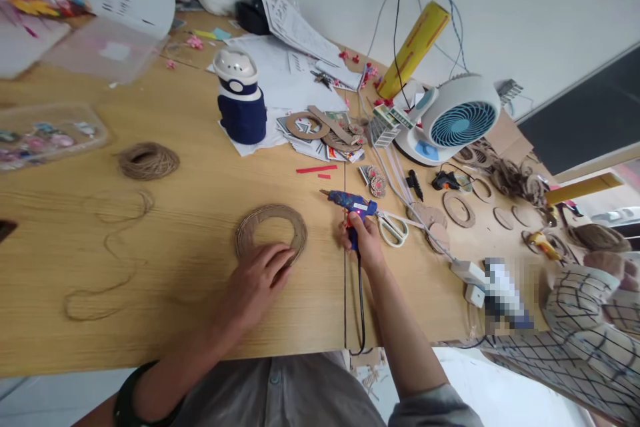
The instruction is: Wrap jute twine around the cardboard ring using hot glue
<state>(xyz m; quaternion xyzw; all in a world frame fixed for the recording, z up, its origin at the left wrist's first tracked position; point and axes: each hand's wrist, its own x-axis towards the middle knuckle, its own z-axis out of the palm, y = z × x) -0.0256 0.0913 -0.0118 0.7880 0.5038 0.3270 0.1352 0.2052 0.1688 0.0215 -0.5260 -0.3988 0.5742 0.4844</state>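
A twine-wrapped cardboard ring [244,232] lies flat on the wooden table in front of me. My left hand [261,275] is closed on its near edge, with the fingertips reaching over the rim and the thumb hidden. In my right hand [365,240] is a blue glue gun [354,201], its fingers wrapped around the handle. The gun's nozzle points left, to the upper right of the ring, and a small light glows on its body. White-handled scissors [393,229] lie just right of the gun. A loose coil of twine [149,161] sits farther left, with a strand trailing over the table.
A blue-and-white bottle [243,110], papers and cardboard rings [307,125] stand at the back. A white fan [463,120] and power strip [469,273] are on the right, near a co-worker's checked sleeve [575,297]. Two red strips [317,169] lie beyond the gun.
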